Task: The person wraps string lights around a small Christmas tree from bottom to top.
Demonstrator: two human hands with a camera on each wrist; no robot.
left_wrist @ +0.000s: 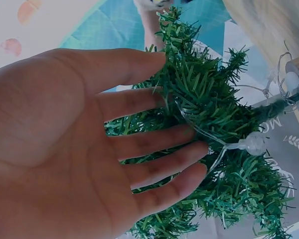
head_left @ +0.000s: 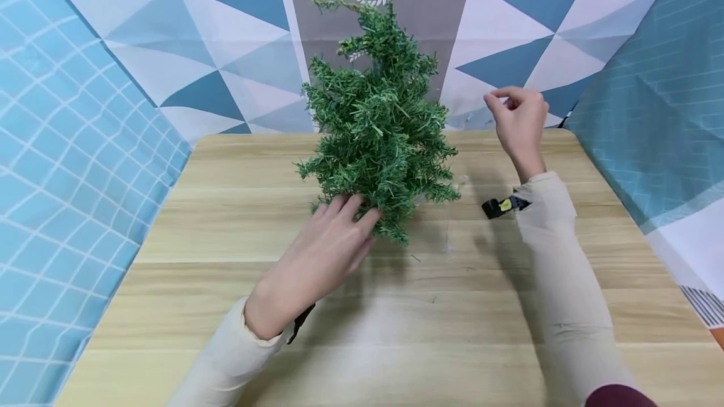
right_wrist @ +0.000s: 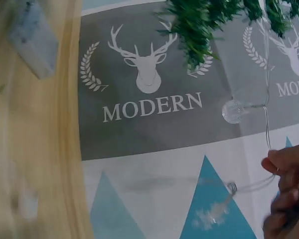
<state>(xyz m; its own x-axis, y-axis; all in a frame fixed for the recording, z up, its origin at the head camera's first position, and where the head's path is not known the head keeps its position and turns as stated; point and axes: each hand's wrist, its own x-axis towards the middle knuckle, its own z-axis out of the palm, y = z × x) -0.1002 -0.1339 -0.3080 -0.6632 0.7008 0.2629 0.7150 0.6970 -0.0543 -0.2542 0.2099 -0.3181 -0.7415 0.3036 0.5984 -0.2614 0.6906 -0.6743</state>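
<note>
Within the right hand's point(head_left: 520, 121) pinch: a light string point(right_wrist: 233, 111) with clear bulbs point(left_wrist: 255, 143).
It runs from those fingertips to the green tree point(head_left: 384, 124); the left hand point(head_left: 330, 240), fingers loosely extended and slightly apart, touches lower branches point(head_left: 393, 222). Below both hands lies a wooden table point(head_left: 186, 269).

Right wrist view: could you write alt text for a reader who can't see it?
A right hand pinches a thin wire carrying clear bulbs, with green artificial branches along the picture's top. Behind is a grey panel printed with deer heads and "MODERN"; a wood-grain tabletop fills the left side.
</note>
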